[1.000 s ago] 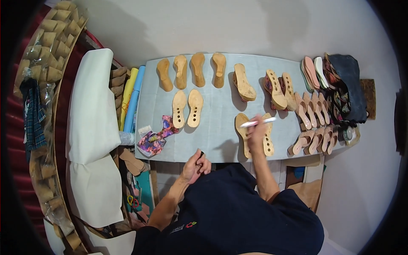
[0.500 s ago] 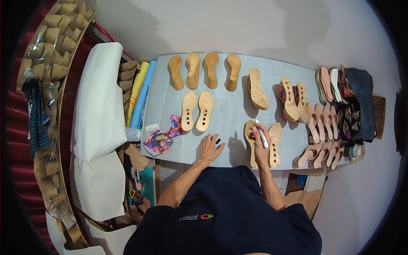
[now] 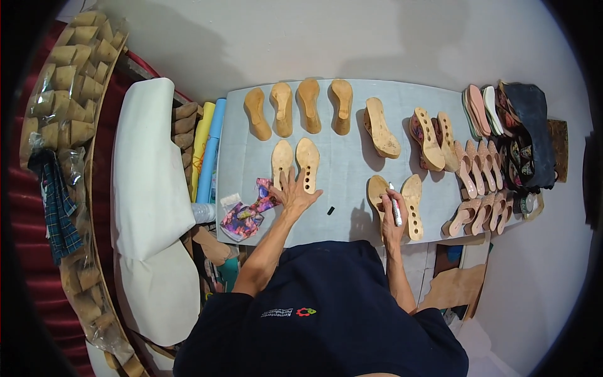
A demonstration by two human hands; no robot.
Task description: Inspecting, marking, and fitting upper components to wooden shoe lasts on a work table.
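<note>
Bare table (image 3: 345, 182) between the hands — wooden soles (image 3: 295, 162) crowd elsewhere.

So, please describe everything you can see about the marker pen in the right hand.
The marker pen is slim, with a white barrel and a darker band near the middle. The right hand grips its lower part, and its upper end points away from the person. It is held over the left one of a pair of pale wooden shoe soles on the grey table mat. Whether its tip touches the sole cannot be told. A small black piece, perhaps its cap, lies nearby on the mat.
</note>
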